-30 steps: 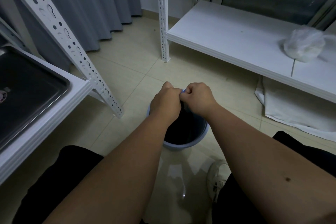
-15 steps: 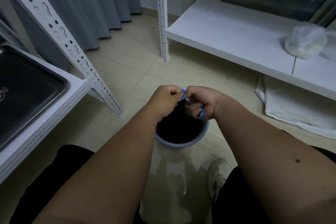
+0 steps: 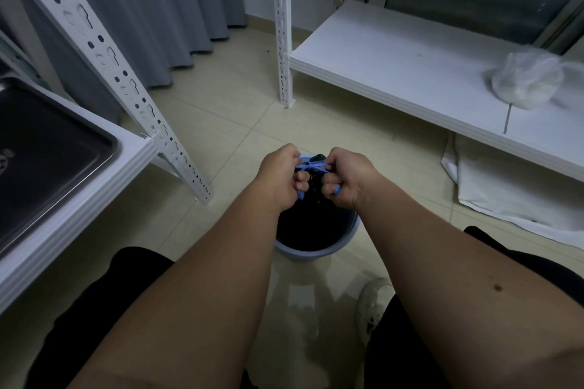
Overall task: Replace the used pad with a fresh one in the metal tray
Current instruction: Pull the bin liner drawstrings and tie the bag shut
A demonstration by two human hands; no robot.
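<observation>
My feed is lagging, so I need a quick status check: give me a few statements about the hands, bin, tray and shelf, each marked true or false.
1. Both hands, left hand and right hand, pull blue drawstrings of the black bag. True.
2. The round blue-grey bin stands on the white shelf. False: it stands on the tiled floor.
3. The dark metal tray holds a fresh pad. False: no pad shows in it.
4. A crumpled clear plastic bag lies on the low white shelf. True.
</observation>
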